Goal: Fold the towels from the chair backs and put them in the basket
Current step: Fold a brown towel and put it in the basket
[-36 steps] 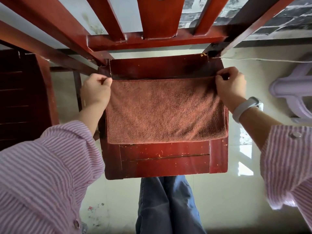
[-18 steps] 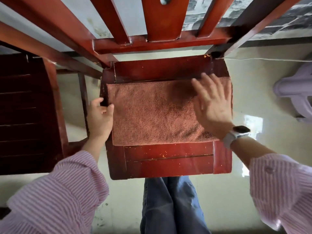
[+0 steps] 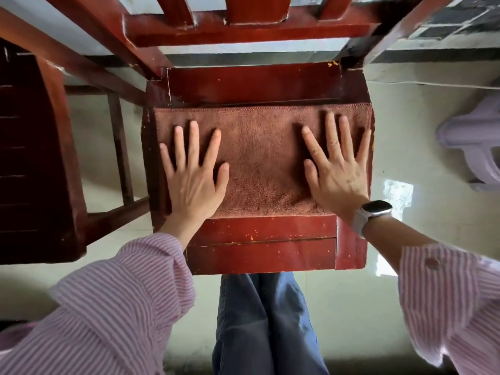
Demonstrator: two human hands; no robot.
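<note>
A brown towel (image 3: 263, 158), folded into a rectangle, lies flat on the seat of a red wooden chair (image 3: 259, 250). My left hand (image 3: 193, 174) presses flat on the towel's left part, fingers spread and straight. My right hand (image 3: 335, 166), with a watch on its wrist, presses flat on the right part in the same way. No basket is in view.
The chair's slatted back (image 3: 243, 25) rises at the top of the view. A second dark wooden chair (image 3: 35, 147) stands close on the left. A pale purple plastic stool (image 3: 470, 139) sits on the floor at the right. My legs in blue jeans are below the seat's front edge.
Both hands let go of the towel's far corners. The right hand flattened onto the towel first, then the left; both now lie spread flat on it.
</note>
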